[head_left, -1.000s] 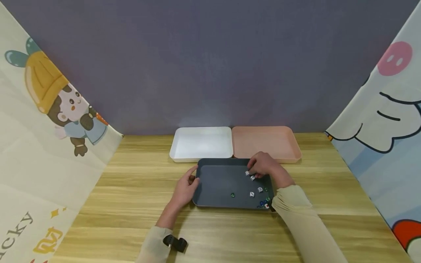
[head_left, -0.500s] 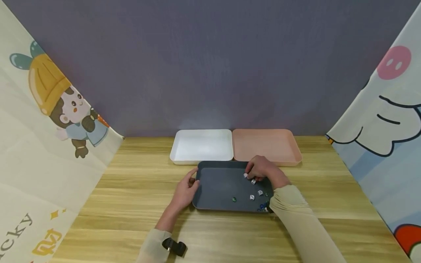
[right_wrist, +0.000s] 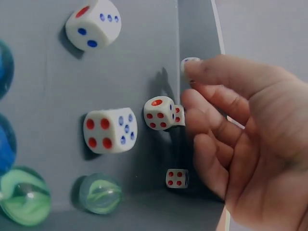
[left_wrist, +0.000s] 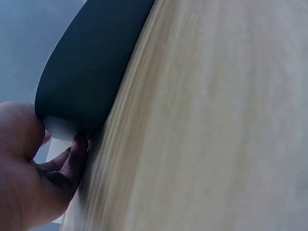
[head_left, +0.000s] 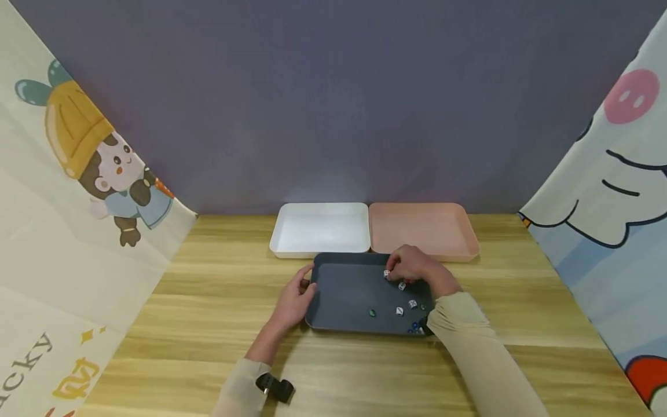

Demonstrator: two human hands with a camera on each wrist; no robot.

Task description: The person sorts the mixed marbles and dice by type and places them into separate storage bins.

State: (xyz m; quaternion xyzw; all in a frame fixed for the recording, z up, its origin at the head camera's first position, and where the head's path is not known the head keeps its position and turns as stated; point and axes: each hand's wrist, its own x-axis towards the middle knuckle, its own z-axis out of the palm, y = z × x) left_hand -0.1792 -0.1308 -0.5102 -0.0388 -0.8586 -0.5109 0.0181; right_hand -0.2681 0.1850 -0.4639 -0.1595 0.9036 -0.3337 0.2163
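My left hand (head_left: 294,298) holds the left side of the dark grey tray (head_left: 339,295); in the left wrist view its thumb is at the rim and the curled fingers meet the outer wall (left_wrist: 86,72). Over the tray's far right part, my right hand (head_left: 414,263) pinches a white die (right_wrist: 191,63) between thumb and index finger, beside the wall. More white dice lie close to its other fingers, one with red fours (right_wrist: 177,178) among them. Nearer the front are another die (head_left: 399,311) and a green marble (head_left: 372,313).
Behind the grey tray stand a white tray (head_left: 323,229) and a pink tray (head_left: 422,226), side by side. Blue marbles (head_left: 414,327) sit in the front right corner, partly hidden by the right sleeve (head_left: 458,315). A wooden table (head_left: 208,313) lies under everything.
My right hand has shifted slightly left along the far part of the grey tray, and the die at its fingertips has moved left too. My left hand keeps its place on the tray.
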